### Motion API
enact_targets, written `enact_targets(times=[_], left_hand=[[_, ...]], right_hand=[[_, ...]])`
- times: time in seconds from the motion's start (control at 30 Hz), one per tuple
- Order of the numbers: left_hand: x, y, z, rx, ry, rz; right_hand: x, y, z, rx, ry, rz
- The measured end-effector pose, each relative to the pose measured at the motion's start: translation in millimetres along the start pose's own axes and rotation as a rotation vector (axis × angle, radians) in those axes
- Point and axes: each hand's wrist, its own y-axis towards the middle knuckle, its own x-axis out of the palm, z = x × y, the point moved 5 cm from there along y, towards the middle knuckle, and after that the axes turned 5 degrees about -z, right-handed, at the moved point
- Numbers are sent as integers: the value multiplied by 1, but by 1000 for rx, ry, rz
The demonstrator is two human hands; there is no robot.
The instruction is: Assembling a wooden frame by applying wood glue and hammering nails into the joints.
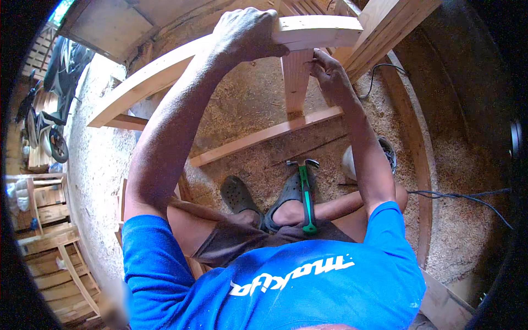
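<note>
Overhead, your left hand (245, 34) grips the top rail (308, 30) while your right hand (329, 74) pinches the upright (296, 82); a loosened grip could shift the joint.

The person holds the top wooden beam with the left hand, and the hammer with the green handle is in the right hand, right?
Not quite. The head view shows the hammer lying across the person's lap, held by neither hand. The right hand touches the upright wooden post. The left hand does hold the top wooden beam.
</note>
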Motion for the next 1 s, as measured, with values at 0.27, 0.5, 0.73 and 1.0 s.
enact_targets(times=[0.27, 0.5, 0.73, 1.0], left_hand=[[-7, 1, 4, -25, 45, -61], [-7, 1, 6, -22, 46, -78], [-19, -8, 10, -83, 8, -142], [-24, -23, 37, -63, 55, -7]], right_hand=[[1, 4, 9, -29, 0, 31], [1, -2, 5, 18, 25, -37], [-11, -7, -4, 21, -128, 57], [-133, -106, -8, 605, -178, -129]])
